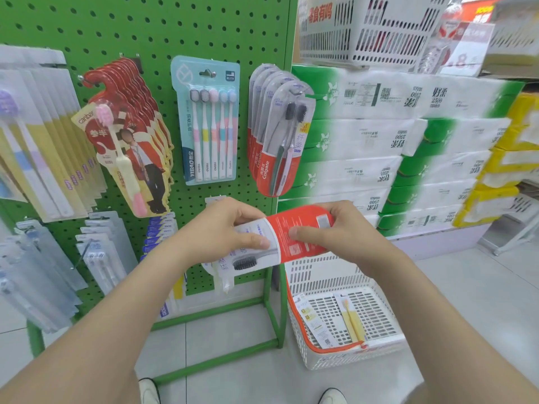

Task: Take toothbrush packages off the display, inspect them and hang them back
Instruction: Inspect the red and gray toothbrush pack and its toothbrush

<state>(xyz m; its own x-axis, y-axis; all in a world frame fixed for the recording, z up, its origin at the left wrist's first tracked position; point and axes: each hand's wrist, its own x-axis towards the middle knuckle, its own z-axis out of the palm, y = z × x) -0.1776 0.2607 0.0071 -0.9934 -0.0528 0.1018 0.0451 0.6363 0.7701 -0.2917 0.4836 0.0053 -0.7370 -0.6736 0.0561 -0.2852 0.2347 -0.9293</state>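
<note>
Green pegboard rack [163,33] carries hanging toothbrush packs. Left hand [224,228] grips the white end of a toothbrush package [280,237]: thumb pressed on its face, fingers curled round the far edge. The package lies level in front of the rack's lower part, below a hanging row of matching packs [277,135]. Right hand [335,231] grips the red end: thumb on the face, fingers curled over the top edge. White basket [335,275] stands on the floor beside the rack. Tissue packs [364,132] are stacked behind.

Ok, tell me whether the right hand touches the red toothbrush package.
Touching. Head view: the right hand pinches the red toothbrush package, thumb on its front.
</note>
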